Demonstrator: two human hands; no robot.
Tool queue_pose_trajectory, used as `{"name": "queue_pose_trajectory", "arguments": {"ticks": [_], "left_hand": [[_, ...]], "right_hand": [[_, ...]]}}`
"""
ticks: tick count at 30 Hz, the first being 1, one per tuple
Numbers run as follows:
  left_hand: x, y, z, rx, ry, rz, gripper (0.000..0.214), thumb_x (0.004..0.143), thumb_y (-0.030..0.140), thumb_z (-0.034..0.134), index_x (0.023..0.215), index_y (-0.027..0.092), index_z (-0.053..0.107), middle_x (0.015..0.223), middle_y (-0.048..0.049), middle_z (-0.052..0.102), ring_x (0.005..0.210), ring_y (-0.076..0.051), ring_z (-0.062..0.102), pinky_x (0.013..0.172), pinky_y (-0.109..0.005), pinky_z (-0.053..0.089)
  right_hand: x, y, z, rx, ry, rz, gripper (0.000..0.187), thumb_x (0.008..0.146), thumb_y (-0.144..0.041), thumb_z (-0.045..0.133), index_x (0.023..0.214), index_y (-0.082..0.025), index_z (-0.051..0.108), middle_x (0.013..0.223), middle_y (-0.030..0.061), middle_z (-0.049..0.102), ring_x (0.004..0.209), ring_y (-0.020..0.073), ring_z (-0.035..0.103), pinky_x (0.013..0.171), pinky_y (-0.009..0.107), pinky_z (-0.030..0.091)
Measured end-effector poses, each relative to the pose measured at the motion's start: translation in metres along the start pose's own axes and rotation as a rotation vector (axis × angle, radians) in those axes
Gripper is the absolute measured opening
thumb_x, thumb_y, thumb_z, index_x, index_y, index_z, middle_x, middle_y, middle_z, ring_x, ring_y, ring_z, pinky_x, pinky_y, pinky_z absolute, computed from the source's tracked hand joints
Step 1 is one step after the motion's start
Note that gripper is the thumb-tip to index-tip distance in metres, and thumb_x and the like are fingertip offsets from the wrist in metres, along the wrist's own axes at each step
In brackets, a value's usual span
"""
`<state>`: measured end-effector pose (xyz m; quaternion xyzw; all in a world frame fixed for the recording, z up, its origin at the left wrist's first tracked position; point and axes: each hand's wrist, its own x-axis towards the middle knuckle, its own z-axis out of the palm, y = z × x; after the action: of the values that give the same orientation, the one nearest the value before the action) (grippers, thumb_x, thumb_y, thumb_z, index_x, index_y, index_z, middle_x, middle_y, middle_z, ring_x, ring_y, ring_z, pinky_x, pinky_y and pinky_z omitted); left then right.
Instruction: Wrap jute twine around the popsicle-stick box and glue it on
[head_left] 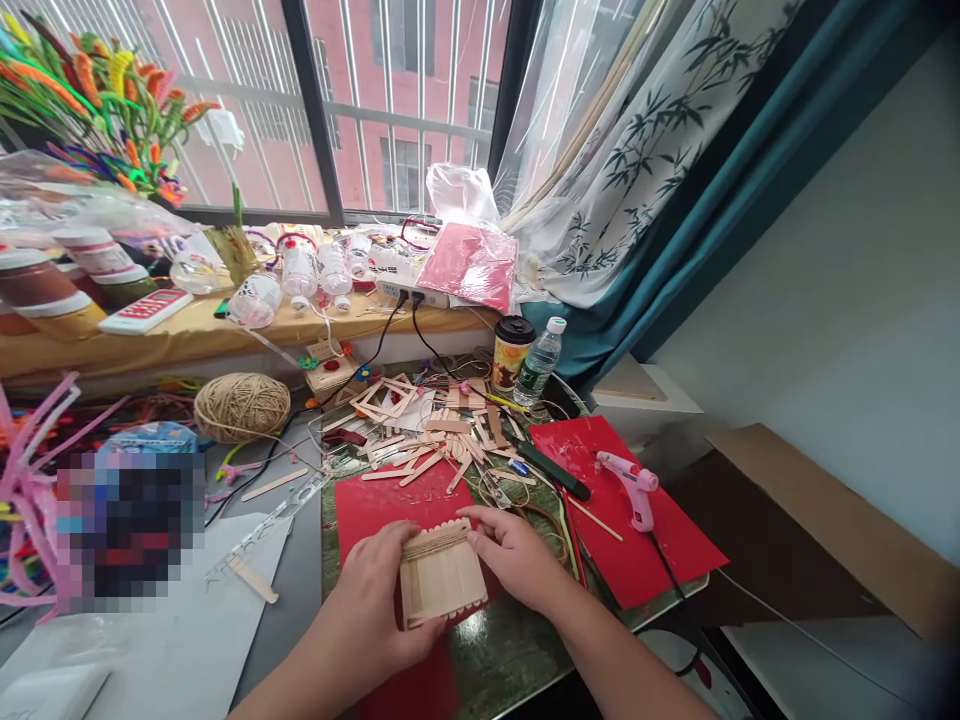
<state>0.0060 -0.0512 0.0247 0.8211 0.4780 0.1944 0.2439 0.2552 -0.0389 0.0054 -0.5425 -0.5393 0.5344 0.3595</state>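
A small panel of popsicle sticks (442, 580) glued side by side, with twine wound round its top edge, lies over a red sheet (375, 505) near the table's front. My left hand (375, 600) grips the panel's left side, thumb under its lower edge. My right hand (514, 555) pinches the panel's upper right corner at the twine.
Loose popsicle sticks (442, 445) and stick frames litter the table behind. A pink glue gun (634, 487) rests on a second red sheet (637, 540) at right. A twine ball (241, 406), a paper cup (511, 352) and a water bottle (540, 362) stand farther back.
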Motion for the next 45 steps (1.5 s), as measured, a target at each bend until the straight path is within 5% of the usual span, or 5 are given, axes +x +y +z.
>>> {"name": "queue_pose_trajectory", "arguments": {"ticks": [12, 18, 25, 37, 45], "left_hand": [[0.011, 0.019, 0.012, 0.089, -0.02, 0.075, 0.097, 0.078, 0.04, 0.083, 0.161, 0.022, 0.037, 0.148, -0.017, 0.057, 0.135, -0.04, 0.054, 0.115, -0.058, 0.044], [0.006, 0.014, 0.007, -0.003, -0.009, 0.089, 0.093, 0.082, 0.038, 0.081, 0.161, 0.025, 0.034, 0.151, -0.0164, 0.053, 0.138, -0.039, 0.051, 0.117, -0.059, 0.045], [0.002, 0.004, 0.001, -0.078, 0.034, 0.096, 0.098, 0.083, 0.038, 0.08, 0.164, 0.028, 0.026, 0.156, -0.0165, 0.046, 0.143, -0.037, 0.048, 0.117, -0.056, 0.047], [-0.013, -0.008, 0.001, -0.216, 0.152, 0.265, 0.104, 0.087, 0.059, 0.073, 0.167, 0.028, 0.014, 0.157, -0.0196, 0.037, 0.146, -0.041, 0.045, 0.118, -0.056, 0.046], [-0.014, -0.014, 0.001, -0.289, 0.127, 0.247, 0.106, 0.086, 0.066, 0.07, 0.167, 0.032, 0.012, 0.158, -0.0189, 0.035, 0.147, -0.044, 0.042, 0.12, -0.061, 0.041]], "right_hand": [[0.006, -0.013, -0.009, 0.044, -0.148, -0.054, 0.037, 0.098, -0.042, 0.067, 0.129, -0.022, 0.073, 0.117, 0.008, 0.077, 0.111, 0.0253, 0.069, 0.099, 0.038, 0.051], [0.009, -0.012, -0.007, 0.191, -0.185, -0.016, 0.05, 0.093, -0.054, 0.072, 0.131, -0.021, 0.071, 0.084, 0.001, 0.071, 0.073, 0.0166, 0.063, 0.072, 0.03, 0.05], [0.001, -0.031, -0.013, -0.035, -0.106, -0.112, 0.043, 0.099, -0.049, 0.065, 0.134, -0.025, 0.071, 0.111, 0.0072, 0.075, 0.105, 0.0244, 0.068, 0.097, 0.038, 0.051], [-0.014, -0.046, -0.011, 0.355, -0.198, -0.027, 0.074, 0.088, -0.055, 0.081, 0.148, -0.02, 0.056, 0.065, -0.0095, 0.044, 0.057, 0.009, 0.037, 0.058, 0.023, 0.028], [-0.013, -0.04, 0.001, 0.488, -0.18, 0.025, 0.059, 0.082, -0.057, 0.085, 0.125, -0.02, 0.068, 0.086, 0.002, 0.072, 0.079, 0.0174, 0.068, 0.08, 0.032, 0.051]]}}
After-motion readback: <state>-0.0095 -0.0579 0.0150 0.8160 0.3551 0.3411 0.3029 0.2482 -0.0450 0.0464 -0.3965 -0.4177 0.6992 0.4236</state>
